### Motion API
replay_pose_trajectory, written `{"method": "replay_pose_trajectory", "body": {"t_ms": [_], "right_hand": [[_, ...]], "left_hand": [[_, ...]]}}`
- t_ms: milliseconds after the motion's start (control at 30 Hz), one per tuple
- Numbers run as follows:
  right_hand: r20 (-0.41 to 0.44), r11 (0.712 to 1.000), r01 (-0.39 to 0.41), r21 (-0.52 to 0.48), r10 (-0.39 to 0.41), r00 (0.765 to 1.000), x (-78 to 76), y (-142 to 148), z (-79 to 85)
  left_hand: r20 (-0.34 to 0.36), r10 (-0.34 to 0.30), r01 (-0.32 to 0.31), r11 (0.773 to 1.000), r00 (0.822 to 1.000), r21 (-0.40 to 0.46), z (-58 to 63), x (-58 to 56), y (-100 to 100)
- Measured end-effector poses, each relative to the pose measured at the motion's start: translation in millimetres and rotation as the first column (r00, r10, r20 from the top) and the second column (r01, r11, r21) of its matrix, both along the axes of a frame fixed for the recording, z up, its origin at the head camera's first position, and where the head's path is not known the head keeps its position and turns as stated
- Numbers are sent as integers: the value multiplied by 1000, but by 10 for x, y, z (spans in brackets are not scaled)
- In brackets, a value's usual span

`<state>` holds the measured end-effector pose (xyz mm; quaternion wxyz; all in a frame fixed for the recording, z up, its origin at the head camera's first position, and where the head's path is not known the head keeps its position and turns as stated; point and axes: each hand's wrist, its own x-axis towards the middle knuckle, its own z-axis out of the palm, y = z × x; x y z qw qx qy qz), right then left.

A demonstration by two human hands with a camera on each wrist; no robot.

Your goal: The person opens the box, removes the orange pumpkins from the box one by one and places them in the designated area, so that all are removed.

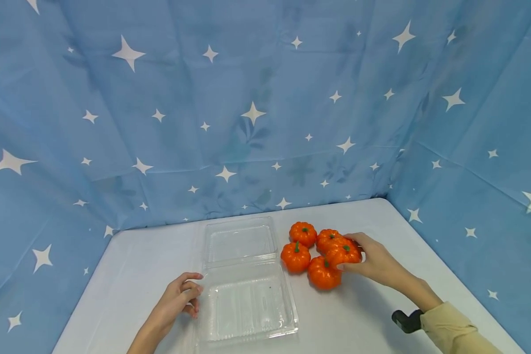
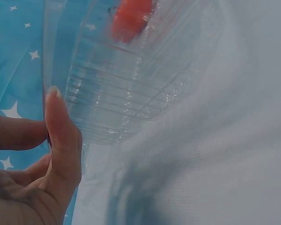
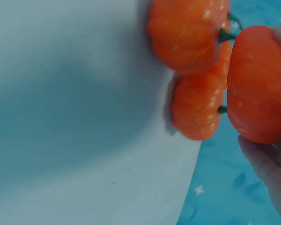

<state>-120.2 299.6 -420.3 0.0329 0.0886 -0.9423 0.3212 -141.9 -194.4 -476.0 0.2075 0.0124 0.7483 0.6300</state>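
My left hand (image 1: 177,299) pinches the left rim of a clear plastic clamshell container (image 1: 248,336), thumb on one side and fingers on the other in the left wrist view. The container lies open, its lid (image 1: 241,241) folded back toward the curtain. To the right, my right hand (image 1: 376,260) grips a small orange toy pumpkin (image 3: 258,86) with a green stem, lifted over the others. Beneath and beside it sit more pumpkins, including a front one (image 1: 324,275), one by the container (image 1: 295,258) and a back one (image 1: 303,234). The held pumpkin partly hides those behind it.
A white-covered table (image 1: 137,265) bears everything. Blue curtains (image 1: 230,123) with white stars stand behind it and along both sides. A black band-like device (image 1: 407,322) sits at the right wrist, next to a beige sleeve (image 1: 451,327).
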Motion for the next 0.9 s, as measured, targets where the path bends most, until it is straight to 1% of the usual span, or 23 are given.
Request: {"method": "replay_pose_trajectory", "body": {"t_ms": [133, 300, 533, 667, 800, 900], "right_hand": [[13, 1000, 20, 8, -20, 1000, -17, 79, -63], [8, 1000, 26, 13, -26, 1000, -28, 154, -134], [46, 996, 70, 48, -73, 996, -18, 258, -292], [61, 997, 55, 50, -58, 996, -16, 265, -388], [63, 998, 36, 47, -38, 997, -16, 240, -427], [84, 998, 35, 54, -39, 996, -13, 232, -443]], "left_hand": [[1, 2, -2, 1000, 1000, -3, 3, 10, -16], [4, 6, -6, 1000, 1000, -8, 7, 15, -25], [-4, -8, 8, 1000, 1000, -1, 5, -1, -12], [-9, -12, 12, 1000, 1000, -7, 25, -2, -10], [-13, -12, 12, 1000, 1000, -15, 27, 2, -14], [-7, -12, 12, 1000, 1000, -9, 13, 4, -16]]}}
